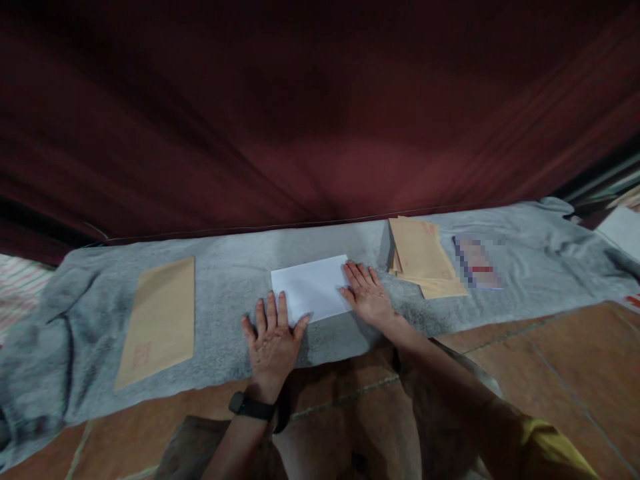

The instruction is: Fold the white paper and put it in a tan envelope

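A folded white sheet of paper [314, 287] lies on a grey cloth [230, 293] spread over a tiled floor. My left hand [271, 340], with a black watch on its wrist, rests flat at the sheet's near left corner, fingers stretched out. On the sheet's right edge my right hand [366, 293] presses down, fingers flat and together. Neither hand holds anything.
A single brown envelope [159, 320] lies on the cloth to the left. A small stack of brown envelopes [423, 257] sits to the right, with a printed slip [477, 263] beyond it. Dark red curtain [320, 113] hangs behind. Terracotta floor tiles [550, 360] are in front.
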{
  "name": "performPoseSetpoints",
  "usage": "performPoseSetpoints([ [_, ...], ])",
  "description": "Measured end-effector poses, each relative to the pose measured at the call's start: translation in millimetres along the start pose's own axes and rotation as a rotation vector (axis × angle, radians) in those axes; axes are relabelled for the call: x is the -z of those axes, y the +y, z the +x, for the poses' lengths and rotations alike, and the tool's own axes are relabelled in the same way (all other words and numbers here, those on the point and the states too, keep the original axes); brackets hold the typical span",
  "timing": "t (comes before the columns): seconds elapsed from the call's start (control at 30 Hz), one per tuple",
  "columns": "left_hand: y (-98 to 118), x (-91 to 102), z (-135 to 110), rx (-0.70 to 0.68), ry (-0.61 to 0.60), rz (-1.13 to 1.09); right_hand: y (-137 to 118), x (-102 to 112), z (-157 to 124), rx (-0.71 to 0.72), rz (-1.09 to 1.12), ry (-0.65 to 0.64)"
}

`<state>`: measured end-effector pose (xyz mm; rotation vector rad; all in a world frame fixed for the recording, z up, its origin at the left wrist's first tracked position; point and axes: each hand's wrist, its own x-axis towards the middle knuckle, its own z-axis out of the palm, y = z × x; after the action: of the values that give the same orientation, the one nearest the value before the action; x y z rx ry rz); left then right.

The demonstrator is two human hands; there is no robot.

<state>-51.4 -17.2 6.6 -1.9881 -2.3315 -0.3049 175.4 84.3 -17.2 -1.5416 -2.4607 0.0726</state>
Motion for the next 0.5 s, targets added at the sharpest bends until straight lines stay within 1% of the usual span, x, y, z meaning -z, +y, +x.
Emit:
performPoseSetpoints([
  [0.1, -1.4, -1.1, -0.8, -0.010, 0.019, -0.019, 9.0, 6.6, -3.2, -0.003, 0.010, 0.006],
  [0.2, -1.3, -2.5, -0.8, -0.010, 0.030, -0.015, 2.2, 17.3, -4.3, -0.008, 0.054, 0.075],
  [0.27, -0.6, -2.6, -0.3, -0.006, 0.027, -0.011, -14.6, 22.3, -4.7, 0.037, 0.106, 0.115],
  [0.3, -0.3, -2.3, 0.0, -0.003, 0.023, -0.010, -25.8, 22.9, -5.1, 0.089, 0.139, 0.119],
  [0.37, 0.2, -1.2, 0.5, 0.000, 0.006, -0.011, -49.9, 19.7, -6.7, 0.209, 0.188, 0.079],
  [0.4, 0.2, -0.4, 0.7, 0.001, -0.005, -0.014, -61.0, 16.4, -7.6, 0.239, 0.198, 0.064],
  [0.5, -1.1, 1.5, 0.5, 0.001, -0.030, -0.036, -82.8, 4.3, -10.1, 0.270, 0.184, 0.012],
])
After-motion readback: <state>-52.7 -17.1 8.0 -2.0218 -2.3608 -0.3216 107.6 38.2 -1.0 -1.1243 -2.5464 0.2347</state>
